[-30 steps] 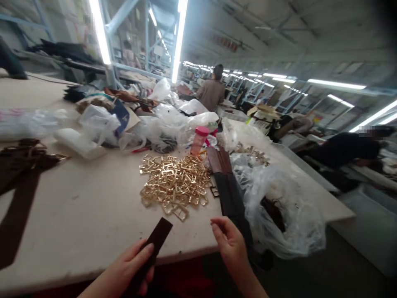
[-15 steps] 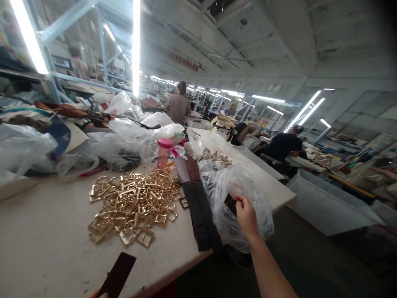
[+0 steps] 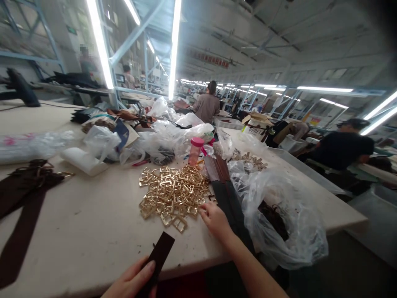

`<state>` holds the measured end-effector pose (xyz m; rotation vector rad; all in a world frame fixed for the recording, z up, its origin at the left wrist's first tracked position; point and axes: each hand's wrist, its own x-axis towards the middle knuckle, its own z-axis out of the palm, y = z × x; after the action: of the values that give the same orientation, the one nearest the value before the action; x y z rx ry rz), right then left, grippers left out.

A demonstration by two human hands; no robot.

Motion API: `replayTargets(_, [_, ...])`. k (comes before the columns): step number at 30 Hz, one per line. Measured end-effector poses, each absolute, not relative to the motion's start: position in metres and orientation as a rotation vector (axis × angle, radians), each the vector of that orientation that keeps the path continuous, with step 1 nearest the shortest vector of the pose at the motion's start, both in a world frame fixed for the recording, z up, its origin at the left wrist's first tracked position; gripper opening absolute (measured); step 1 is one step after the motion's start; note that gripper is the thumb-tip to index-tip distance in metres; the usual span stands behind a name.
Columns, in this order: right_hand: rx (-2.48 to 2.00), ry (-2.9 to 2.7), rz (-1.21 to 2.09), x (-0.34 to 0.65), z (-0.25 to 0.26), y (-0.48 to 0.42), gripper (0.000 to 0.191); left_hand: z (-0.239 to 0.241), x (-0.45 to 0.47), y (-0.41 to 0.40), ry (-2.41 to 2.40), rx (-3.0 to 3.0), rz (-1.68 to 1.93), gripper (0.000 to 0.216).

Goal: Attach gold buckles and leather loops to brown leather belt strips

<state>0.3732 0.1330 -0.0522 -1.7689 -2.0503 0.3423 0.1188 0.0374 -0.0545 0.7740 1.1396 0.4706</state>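
My left hand (image 3: 133,281) is at the bottom edge, closed on a dark brown leather strap (image 3: 158,254) that sticks up over the table's near edge. My right hand (image 3: 214,219) rests on the table at the near right rim of a heap of gold metal buckles (image 3: 173,192), fingers curled and pinched at the buckles; what they hold, if anything, is too small to see. Just right of that hand lies a stack of dark brown belt straps (image 3: 226,190).
A clear plastic bag (image 3: 279,215) with dark pieces sits near the table's right corner. A pink-lidded bottle (image 3: 195,151), plastic bags and leather scraps crowd the back. More dark straps (image 3: 21,198) lie at the left. Other people work at benches behind and to the right.
My right hand left the plastic bag and moved left to the edge of the buckle heap. The left hand with the strap rose back into view as the camera swung left.
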Motion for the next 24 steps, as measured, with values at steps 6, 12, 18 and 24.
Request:
replayTargets(6, [-1.887, -2.117, 0.314, 0.352, -0.066, 0.153, 0.013, -0.053, 0.110, 0.032, 1.116, 0.752, 0.510, 0.057])
replayTargets(12, [-1.976, -2.209, 0.279, 0.351, -0.063, 0.158, 0.011, -0.052, 0.114, 0.035, 1.079, 0.719, 0.500, 0.064])
replayTargets(18, [-2.006, -2.312, 0.292, 0.350, -0.060, 0.169, 0.016, -0.048, 0.109, 0.034, 1.094, 0.714, 0.491, 0.057])
replayTargets(24, [-2.016, -2.322, 0.302, 0.352, -0.061, 0.166, 0.008, -0.048, 0.108, 0.033, 1.091, 0.711, 0.499, 0.058])
